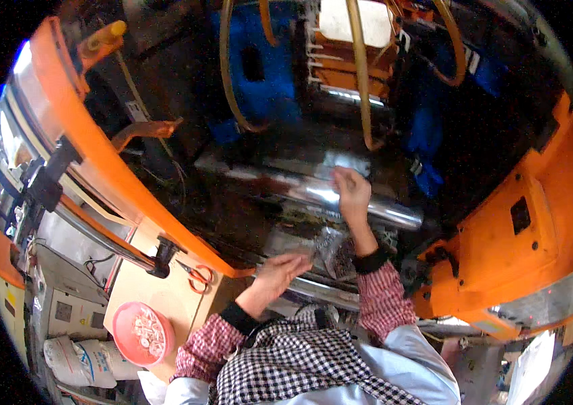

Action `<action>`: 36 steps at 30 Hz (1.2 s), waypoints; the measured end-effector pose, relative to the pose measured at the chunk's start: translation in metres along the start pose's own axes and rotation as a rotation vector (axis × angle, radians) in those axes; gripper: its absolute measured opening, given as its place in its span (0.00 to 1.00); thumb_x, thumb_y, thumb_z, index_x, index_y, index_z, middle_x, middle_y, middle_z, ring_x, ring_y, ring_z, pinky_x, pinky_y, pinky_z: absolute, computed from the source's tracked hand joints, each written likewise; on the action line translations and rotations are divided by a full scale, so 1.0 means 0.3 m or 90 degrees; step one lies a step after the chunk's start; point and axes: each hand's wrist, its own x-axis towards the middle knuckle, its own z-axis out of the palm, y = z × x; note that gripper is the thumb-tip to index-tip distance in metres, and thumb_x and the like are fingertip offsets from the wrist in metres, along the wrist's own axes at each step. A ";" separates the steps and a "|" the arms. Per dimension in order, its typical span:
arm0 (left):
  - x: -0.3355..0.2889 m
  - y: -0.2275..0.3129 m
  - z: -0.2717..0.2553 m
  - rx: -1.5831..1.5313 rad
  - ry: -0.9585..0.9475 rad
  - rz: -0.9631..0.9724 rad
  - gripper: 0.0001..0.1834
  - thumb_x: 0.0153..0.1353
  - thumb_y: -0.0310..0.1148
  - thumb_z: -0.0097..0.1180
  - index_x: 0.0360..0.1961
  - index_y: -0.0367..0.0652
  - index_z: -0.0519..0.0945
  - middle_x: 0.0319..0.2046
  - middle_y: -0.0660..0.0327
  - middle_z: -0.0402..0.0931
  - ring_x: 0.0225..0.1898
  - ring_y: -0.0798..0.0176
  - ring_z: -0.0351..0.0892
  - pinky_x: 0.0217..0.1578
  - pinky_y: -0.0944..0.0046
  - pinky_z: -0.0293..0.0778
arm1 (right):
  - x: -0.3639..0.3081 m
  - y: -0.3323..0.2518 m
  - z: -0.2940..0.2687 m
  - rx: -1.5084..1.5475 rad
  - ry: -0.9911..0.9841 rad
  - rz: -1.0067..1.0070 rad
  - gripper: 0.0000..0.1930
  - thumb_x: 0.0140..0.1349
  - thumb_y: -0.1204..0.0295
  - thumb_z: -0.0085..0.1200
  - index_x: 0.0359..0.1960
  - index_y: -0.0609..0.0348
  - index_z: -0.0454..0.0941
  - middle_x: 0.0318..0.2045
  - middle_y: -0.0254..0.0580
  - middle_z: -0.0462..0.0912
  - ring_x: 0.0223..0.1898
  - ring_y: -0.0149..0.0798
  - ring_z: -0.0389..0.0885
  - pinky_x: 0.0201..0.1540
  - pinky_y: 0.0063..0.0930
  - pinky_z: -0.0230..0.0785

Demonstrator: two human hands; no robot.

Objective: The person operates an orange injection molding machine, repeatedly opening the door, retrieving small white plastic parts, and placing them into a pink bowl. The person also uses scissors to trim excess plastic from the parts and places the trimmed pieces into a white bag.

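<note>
My left hand (277,278) reaches in from the lower left with its fingers stretched out and slightly blurred. Nothing shows in it. My right hand (353,192) is farther forward, above a polished metal bar (394,213), its fingers curled in. Whatever it may hold is too small or hidden to make out. A pale, blurred patch lies just beyond its fingertips. Between my hands and below the bar sits a crumpled clear plastic bag (335,253); its contents are unclear.
An orange machine door (172,226) stands at left, another orange panel (509,223) at right. Hoses (362,81) hang ahead, near a blue machine block (280,74). On a board at lower left are orange-handled scissors (199,278) and a pink bowl (124,337) of small pale parts.
</note>
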 end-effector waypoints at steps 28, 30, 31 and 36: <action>-0.501 -0.058 -0.242 0.066 0.257 0.032 0.13 0.61 0.39 0.47 0.31 0.39 0.76 0.22 0.69 0.73 0.23 0.77 0.68 0.26 0.77 0.65 | 0.157 -0.294 0.179 0.073 0.335 -0.106 0.11 0.60 0.68 0.48 0.35 0.67 0.70 0.32 0.47 0.74 0.31 0.39 0.73 0.37 0.33 0.67; -0.541 -0.072 -0.259 0.029 0.255 0.043 0.14 0.61 0.40 0.48 0.31 0.39 0.77 0.22 0.70 0.73 0.23 0.78 0.68 0.26 0.78 0.65 | -0.158 -0.324 0.133 0.077 0.209 -0.242 0.09 0.60 0.69 0.48 0.31 0.63 0.68 0.28 0.42 0.72 0.28 0.36 0.71 0.29 0.28 0.67; -0.578 -0.084 -0.273 0.013 0.266 0.051 0.13 0.60 0.39 0.49 0.30 0.40 0.78 0.22 0.70 0.73 0.23 0.79 0.67 0.25 0.79 0.64 | -0.320 -0.302 0.124 0.071 0.155 -0.177 0.08 0.60 0.69 0.46 0.31 0.62 0.67 0.28 0.43 0.72 0.29 0.38 0.72 0.29 0.27 0.67; -0.753 -0.242 -0.376 -0.131 0.441 -0.006 0.11 0.60 0.36 0.49 0.34 0.38 0.77 0.23 0.69 0.73 0.21 0.79 0.66 0.22 0.80 0.63 | -0.620 -0.285 0.294 0.096 -0.423 -0.163 0.05 0.57 0.75 0.48 0.32 0.62 0.67 0.27 0.47 0.75 0.27 0.43 0.75 0.33 0.32 0.69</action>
